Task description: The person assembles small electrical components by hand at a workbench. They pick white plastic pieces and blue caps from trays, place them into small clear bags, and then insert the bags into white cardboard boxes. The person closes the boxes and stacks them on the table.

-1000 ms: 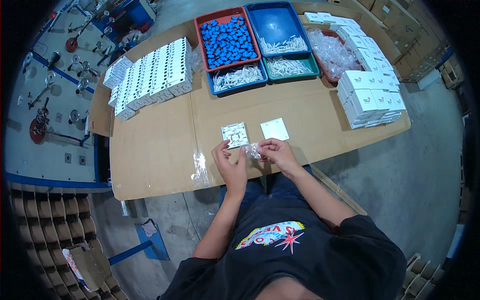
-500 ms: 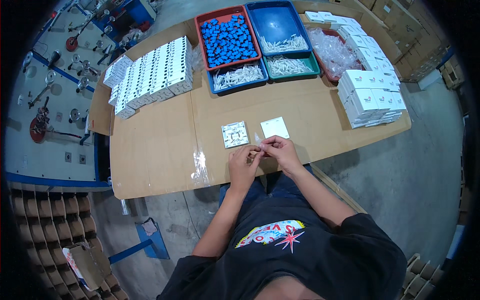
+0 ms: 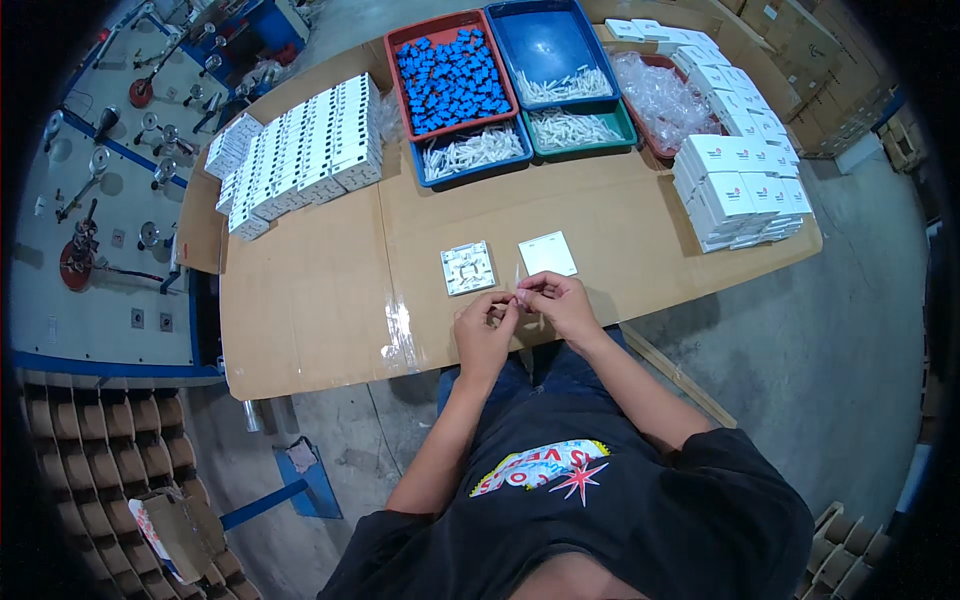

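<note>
Near the table's front edge my two hands meet, fingertips together. My right hand (image 3: pixel 562 308) pinches a small clear plastic bag (image 3: pixel 517 273), which shows as a thin translucent strip sticking up. The fingers of my left hand (image 3: pixel 484 328) are closed at its lower end; the fingers cover most of it. Just beyond my left hand lies an open white square box (image 3: pixel 467 268) with its inner fittings showing. A plain white square cover (image 3: pixel 548 254) lies flat beyond my right hand.
Rows of white boxes (image 3: pixel 310 145) stand at the left. Far back are a red tray (image 3: pixel 390 62) of blue parts, blue and green trays (image 3: pixel 570 152) with white sleeves, and a bin of clear plastic bags (image 3: pixel 660 100). Stacked white covers (image 3: pixel 740 195) stand at the right.
The clear bag has turned and looks narrower and more upright. My fingers have shifted slightly on it; the box and cover stay where they were.
</note>
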`<state>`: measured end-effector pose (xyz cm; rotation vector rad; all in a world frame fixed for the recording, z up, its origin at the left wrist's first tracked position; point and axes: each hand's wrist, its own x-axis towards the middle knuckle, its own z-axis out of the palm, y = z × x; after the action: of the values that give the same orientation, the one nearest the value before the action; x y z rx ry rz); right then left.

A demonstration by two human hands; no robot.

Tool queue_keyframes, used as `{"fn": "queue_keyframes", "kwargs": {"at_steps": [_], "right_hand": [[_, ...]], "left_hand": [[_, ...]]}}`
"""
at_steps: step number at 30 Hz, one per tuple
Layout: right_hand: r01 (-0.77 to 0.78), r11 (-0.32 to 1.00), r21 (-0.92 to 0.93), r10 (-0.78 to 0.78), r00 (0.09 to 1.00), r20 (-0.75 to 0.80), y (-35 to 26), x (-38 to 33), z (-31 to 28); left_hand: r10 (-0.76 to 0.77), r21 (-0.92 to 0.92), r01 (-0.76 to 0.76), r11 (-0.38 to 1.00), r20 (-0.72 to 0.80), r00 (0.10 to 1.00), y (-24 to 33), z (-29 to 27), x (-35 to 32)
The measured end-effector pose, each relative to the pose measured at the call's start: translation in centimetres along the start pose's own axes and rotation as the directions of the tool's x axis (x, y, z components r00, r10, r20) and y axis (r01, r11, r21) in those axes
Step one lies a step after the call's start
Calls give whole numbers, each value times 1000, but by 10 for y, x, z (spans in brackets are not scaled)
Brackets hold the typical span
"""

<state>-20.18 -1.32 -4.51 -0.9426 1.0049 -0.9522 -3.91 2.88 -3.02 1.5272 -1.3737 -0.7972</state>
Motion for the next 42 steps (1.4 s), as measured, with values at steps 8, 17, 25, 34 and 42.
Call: {"fn": "queue_keyframes", "kwargs": {"at_steps": [8,17,25,34,42], "right_hand": [[38,999,1,-38,999,2,10,2,3],[24,1000,13,-24,1000,14,1,2,1],[-2,999,-50,2,1000,-6,-7,0,-3],[335,791,-513,-375,927,27,-13,-7,7],[434,765,-475,-508,861,-31,-21,-10,11]], "left_hand": [[98,98,-99,990,18,995,-1,4,0],[-165,-325,197,925,121,979,-14,9,-1],[-261,-557,357,750,246,933,-27,8,-1],[112,-240,-125,963,-69,991,-3,5,-1],[39,-301,-36,953,4,999,9,11,-5]]}}
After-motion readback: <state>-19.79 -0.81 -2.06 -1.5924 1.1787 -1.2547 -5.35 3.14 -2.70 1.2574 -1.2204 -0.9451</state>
